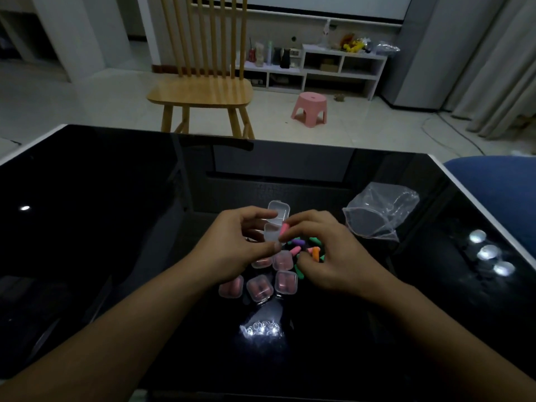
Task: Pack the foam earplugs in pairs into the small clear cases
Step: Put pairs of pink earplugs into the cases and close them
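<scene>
Glossy black bench (116, 227). Five closed clear square cases (258, 288), pink inside, near the edge. Left hand (240, 245) gripping open hinged case (274, 224); right hand (327, 250) pinching pink foam earplug (284, 229) at its rim. Loose coloured earplugs (298, 242) partly hidden beneath. Crumpled clear bag (380, 213) rightward.

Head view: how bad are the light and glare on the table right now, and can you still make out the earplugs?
Head view: dim overall; the glossy black table mirrors lamps as white glare spots at right and near the closed cases. Loose earplugs show as colours, outlines soft. The left hand holds the open case, the right hand a pink earplug. Wide-angle bending at the edges.
</scene>
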